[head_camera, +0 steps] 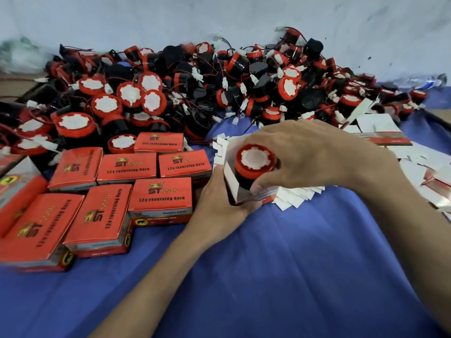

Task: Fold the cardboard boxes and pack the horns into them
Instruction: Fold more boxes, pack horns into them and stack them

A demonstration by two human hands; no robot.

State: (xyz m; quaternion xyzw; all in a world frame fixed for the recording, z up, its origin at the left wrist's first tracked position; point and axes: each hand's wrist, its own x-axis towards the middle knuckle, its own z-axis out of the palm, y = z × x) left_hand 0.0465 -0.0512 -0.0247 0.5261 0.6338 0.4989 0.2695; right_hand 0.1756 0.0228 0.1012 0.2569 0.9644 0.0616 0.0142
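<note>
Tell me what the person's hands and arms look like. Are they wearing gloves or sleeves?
No gloves and no sleeves show. The left hand and the right hand are both bare, and both forearms are bare as far as the picture's edge. No rings, watch or bracelets can be seen on the parts that show. The nails that show look short and plain.

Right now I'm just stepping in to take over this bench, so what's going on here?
A person is packing reversing horns into boxes. The right hand grips a red-and-black round horn and is lowering it into an open white-lined cardboard box, which the left hand holds steady on the blue cloth. It is only partly in. Closed red boxes lie at the left, a heap of loose horns behind, and flat unfolded boxes at the right.
</note>
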